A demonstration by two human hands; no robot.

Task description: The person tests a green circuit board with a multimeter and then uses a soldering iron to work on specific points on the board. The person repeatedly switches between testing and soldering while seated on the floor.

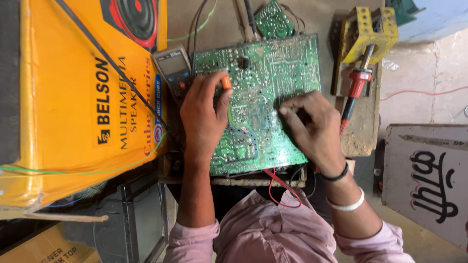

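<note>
A large green circuit board [265, 73] lies solder side up on a small workbench. My left hand [202, 114] rests on its left part and holds an orange-tipped probe [226, 83] against the board. My right hand [312, 124] presses down on the board's right part with pinched fingers; what is between them is hidden. A black band and a white band circle my right wrist. A grey multimeter [173, 70] lies just left of the board, beside my left hand.
A big yellow cardboard box [73, 97] fills the left side. A smaller green board [273, 19] lies behind the large one. A red-handled soldering iron [356, 90] leans in a yellow metal stand [363, 34] at right. A grey painted sign [429, 175] stands lower right. Red and black wires hang below the board.
</note>
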